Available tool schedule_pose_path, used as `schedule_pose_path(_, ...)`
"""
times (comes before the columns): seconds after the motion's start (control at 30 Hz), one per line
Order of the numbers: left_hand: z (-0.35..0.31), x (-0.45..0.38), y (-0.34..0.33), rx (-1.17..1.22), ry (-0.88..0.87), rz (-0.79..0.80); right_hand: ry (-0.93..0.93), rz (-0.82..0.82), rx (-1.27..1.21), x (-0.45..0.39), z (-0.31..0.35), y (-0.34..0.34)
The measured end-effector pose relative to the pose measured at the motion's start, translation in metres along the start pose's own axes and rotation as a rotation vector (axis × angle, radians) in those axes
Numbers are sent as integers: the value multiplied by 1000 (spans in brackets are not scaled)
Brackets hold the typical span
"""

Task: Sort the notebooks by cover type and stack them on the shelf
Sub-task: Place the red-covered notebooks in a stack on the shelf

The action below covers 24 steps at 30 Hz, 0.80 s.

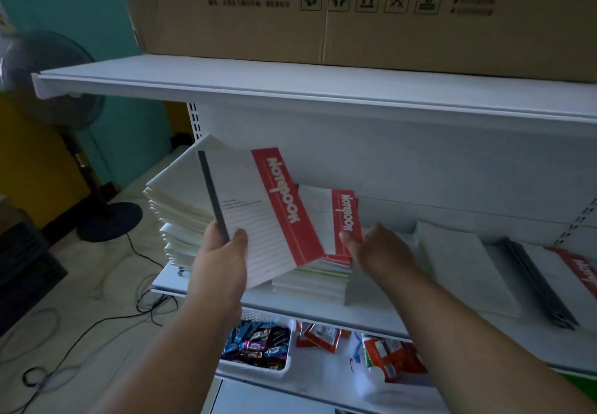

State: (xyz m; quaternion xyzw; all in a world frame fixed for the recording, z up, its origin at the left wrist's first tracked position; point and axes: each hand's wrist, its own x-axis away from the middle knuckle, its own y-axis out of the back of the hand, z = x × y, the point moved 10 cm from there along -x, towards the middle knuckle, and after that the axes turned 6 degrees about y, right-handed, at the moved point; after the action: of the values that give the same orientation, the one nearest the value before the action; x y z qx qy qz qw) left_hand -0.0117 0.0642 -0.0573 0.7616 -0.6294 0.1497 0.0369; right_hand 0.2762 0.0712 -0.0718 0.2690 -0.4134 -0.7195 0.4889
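Note:
My left hand [223, 255] grips a red-and-white notebook [258, 213] by its dark spine, held tilted above the white shelf [307, 308]. My right hand [378, 252] pinches a second red-and-white notebook [339, 219] that lies tilted on top of a middle pile of notebooks [311, 279]. A tall, uneven stack of white-covered notebooks [181, 200] stands at the shelf's left end. To the right lies a flat white pile [465, 268]. At the far right sits a pile with dark spines and a red cover [562, 281].
A large cardboard box [355, 9] sits on the upper shelf [290, 87]. Below, a white bin of wrapped sweets [258, 345] and red packets [391, 358] fill the lower shelf. A standing fan [48, 71] and loose cables [97, 313] occupy the floor at left.

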Motion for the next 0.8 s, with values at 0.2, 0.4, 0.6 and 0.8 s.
schedule_pose_path(0.2, -21, 6, 20, -125, -190, -119, -50, -262, -334, -6, -15, 26)
schedule_pose_path(0.4, -16, 9, 12, -90, -200, -93, 96, 26, -736, 36, 47, -5)
schedule_pose_path(0.6, -5, 11, 9, -102, -136, -59, 105, -113, -193, 26, 33, 7)
schedule_pose_path(0.8, -6, 16, 16, -115, -181, -63, -1, -9, 124, 6, -2, 1)
